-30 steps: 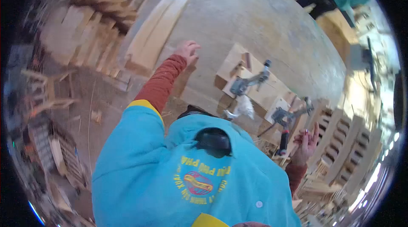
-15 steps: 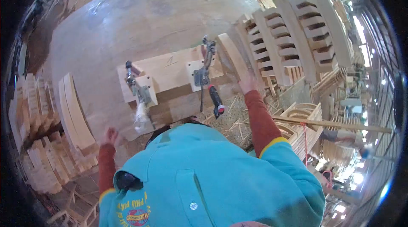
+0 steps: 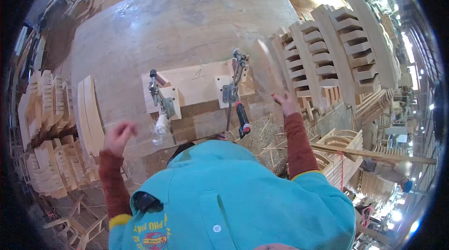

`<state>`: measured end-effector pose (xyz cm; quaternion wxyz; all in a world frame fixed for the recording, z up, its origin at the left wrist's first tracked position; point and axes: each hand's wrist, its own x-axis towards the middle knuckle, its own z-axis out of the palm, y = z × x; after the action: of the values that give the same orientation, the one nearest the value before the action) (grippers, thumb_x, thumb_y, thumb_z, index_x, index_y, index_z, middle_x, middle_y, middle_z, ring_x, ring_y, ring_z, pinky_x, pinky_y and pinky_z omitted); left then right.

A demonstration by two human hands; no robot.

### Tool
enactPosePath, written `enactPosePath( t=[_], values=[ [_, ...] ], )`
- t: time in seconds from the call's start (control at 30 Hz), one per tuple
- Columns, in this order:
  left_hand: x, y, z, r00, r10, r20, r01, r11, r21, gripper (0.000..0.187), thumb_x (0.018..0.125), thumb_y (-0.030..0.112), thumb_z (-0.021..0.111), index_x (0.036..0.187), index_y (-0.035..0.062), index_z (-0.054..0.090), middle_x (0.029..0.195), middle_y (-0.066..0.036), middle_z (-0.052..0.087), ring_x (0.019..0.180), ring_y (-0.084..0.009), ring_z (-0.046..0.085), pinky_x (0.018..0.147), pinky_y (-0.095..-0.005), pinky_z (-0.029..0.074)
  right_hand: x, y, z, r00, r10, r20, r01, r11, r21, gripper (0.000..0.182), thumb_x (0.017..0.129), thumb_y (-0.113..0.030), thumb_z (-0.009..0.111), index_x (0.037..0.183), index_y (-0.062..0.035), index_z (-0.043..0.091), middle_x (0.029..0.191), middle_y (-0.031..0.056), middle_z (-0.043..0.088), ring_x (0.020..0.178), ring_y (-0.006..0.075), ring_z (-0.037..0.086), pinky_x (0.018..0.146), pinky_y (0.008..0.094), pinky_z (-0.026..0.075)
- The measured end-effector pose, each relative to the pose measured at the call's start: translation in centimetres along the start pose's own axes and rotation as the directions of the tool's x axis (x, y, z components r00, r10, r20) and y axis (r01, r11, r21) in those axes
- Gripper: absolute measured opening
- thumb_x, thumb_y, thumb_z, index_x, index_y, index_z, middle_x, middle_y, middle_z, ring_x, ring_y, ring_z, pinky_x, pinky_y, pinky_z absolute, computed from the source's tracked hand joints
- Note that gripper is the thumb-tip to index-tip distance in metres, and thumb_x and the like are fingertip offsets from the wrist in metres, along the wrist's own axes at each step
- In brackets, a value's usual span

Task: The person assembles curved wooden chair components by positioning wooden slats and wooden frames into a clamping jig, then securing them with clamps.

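Observation:
My right hand [image 3: 287, 103] is at the workbench's right edge, its fingers closed at the near end of a curved wooden piece [image 3: 273, 61]. That piece is blurred and shows as a narrow strip; the exact grip is hard to see. My left hand [image 3: 120, 137] hovers over the left front, fingers loosely bent and apart, holding nothing visible. Beside it lie two curved wooden strips [image 3: 90, 109]. Between my hands sits a wooden jig [image 3: 187, 81] marked "1". It carries a left toggle clamp [image 3: 161, 100] with a white-wrapped handle and a right toggle clamp [image 3: 234, 86] with a black-and-red handle.
The jig rests on a broad workbench [image 3: 177, 25]. Stacked curved wooden parts [image 3: 327, 49] rise at the right, and more stacks [image 3: 47, 105] stand at the left. A long wooden stick [image 3: 374, 154] crosses the lower right. Wood scraps [image 3: 269, 140] litter the floor.
My left hand has risen away from my body. My right hand has moved right and slightly nearer with the curved piece, which has turned from its broad face to a narrow edge.

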<state>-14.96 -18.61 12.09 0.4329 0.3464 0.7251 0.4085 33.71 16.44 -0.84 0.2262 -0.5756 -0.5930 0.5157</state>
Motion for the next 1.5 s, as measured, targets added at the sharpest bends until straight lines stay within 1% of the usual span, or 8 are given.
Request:
enactPosePath(
  t=[0.2, 0.27, 0.47, 0.57, 0.63, 0.8, 0.97, 1.5],
  values=[
    [9.0, 14.6, 13.5, 0.847, 0.517, 0.128, -0.531, 0.837, 0.132, 0.056, 0.086, 0.027, 0.060, 0.130, 0.0003, 0.040, 0.119, -0.018, 0.056, 0.105, -0.0255, 0.057, 0.091, -0.0334, 0.043, -8.7, -19.7, 6.4, 0.836, -0.526, -0.159, 0.454, 0.824, -0.339, 0.069, 0.066, -0.027, 0.075, 0.120, 0.0038, 0.044, 0.107, 0.0186, 0.056, 0.097, 0.0254, 0.057, 0.086, 0.0334, 0.044],
    [12.1, 15.6, 19.3, 0.872, 0.474, 0.126, -0.403, 0.839, -0.365, 0.070, 0.085, 0.019, 0.061, 0.139, 0.0011, 0.021, 0.123, -0.019, 0.052, 0.101, -0.0240, 0.058, 0.089, -0.0324, 0.044, -10.7, -23.7, 9.5, 0.773, -0.610, -0.171, 0.487, 0.745, -0.457, 0.070, 0.068, -0.029, 0.074, 0.122, 0.0032, 0.043, 0.111, 0.0206, 0.053, 0.102, 0.0290, 0.054, 0.087, 0.0352, 0.043],
    [15.9, 17.8, 14.2, 0.801, 0.586, -0.128, -0.557, 0.648, -0.520, 0.068, 0.081, 0.000, 0.059, 0.140, 0.0063, 0.025, 0.102, -0.003, 0.059, 0.090, -0.0111, 0.057, 0.080, -0.0250, 0.046, -12.5, -24.5, 10.1, 0.649, -0.755, 0.091, 0.676, 0.517, -0.525, 0.069, 0.078, -0.025, 0.065, 0.135, -0.0029, 0.032, 0.120, 0.0186, 0.050, 0.109, 0.0277, 0.051, 0.086, 0.0352, 0.043],
    [19.1, 19.7, 6.6, 0.895, 0.444, -0.043, -0.382, 0.712, -0.589, 0.042, 0.089, 0.010, 0.053, 0.130, 0.0096, 0.046, 0.108, -0.003, 0.060, 0.097, -0.0085, 0.054, 0.084, -0.0232, 0.043, -14.6, -20.7, 8.6, 0.919, -0.364, 0.153, 0.393, 0.807, -0.441, 0.067, 0.080, -0.026, 0.063, 0.135, -0.0036, 0.031, 0.108, 0.0185, 0.057, 0.097, 0.0257, 0.058, 0.079, 0.0344, 0.046],
    [24.3, 17.0, 2.1, 0.806, 0.566, -0.173, -0.585, 0.806, -0.092, 0.038, 0.091, 0.024, 0.053, 0.125, 0.0073, 0.051, 0.113, -0.003, 0.059, 0.101, -0.0090, 0.053, 0.088, -0.0224, 0.041, -16.9, -19.5, 9.2, 0.959, 0.073, 0.273, 0.046, 0.912, -0.407, 0.061, 0.082, -0.027, 0.061, 0.132, -0.0055, 0.034, 0.092, 0.0172, 0.063, 0.079, 0.0243, 0.064, 0.069, 0.0344, 0.049],
    [31.9, 4.4, 0.6, 0.897, 0.368, 0.245, -0.440, 0.797, 0.414, 0.039, 0.090, 0.035, 0.052, 0.118, 0.0087, 0.058, 0.112, -0.005, 0.062, 0.101, -0.0117, 0.054, 0.092, -0.0270, 0.040, -17.4, -13.7, 14.1, 0.988, -0.152, 0.040, 0.157, 0.919, -0.361, 0.046, 0.085, -0.034, 0.054, 0.125, -0.0146, 0.045, 0.065, 0.0134, 0.061, 0.057, 0.0300, 0.061, 0.053, 0.0383, 0.047],
    [36.9, -6.6, 6.9, 0.865, 0.142, 0.482, -0.275, 0.937, 0.217, 0.041, 0.087, 0.034, 0.057, 0.120, 0.0103, 0.056, 0.102, -0.002, 0.064, 0.093, -0.0101, 0.054, 0.086, -0.0265, 0.041, -16.3, -14.1, 14.1, 0.968, -0.239, -0.077, 0.172, 0.854, -0.491, 0.033, 0.088, -0.027, 0.049, 0.118, -0.0154, 0.051, 0.058, 0.0148, 0.057, 0.052, 0.0343, 0.058, 0.047, 0.0427, 0.045],
    [35.3, -1.9, 12.2, 0.695, -0.069, 0.716, -0.093, 0.979, 0.184, 0.041, 0.088, 0.017, 0.056, 0.128, 0.0073, 0.049, 0.106, 0.004, 0.056, 0.094, -0.0073, 0.049, 0.086, -0.0220, 0.039, -16.3, -14.7, 12.7, 0.995, -0.100, -0.027, 0.070, 0.843, -0.533, 0.042, 0.087, -0.026, 0.049, 0.128, -0.0162, 0.042, 0.054, 0.0148, 0.054, 0.048, 0.0335, 0.055, 0.046, 0.0432, 0.044]
  ],
)
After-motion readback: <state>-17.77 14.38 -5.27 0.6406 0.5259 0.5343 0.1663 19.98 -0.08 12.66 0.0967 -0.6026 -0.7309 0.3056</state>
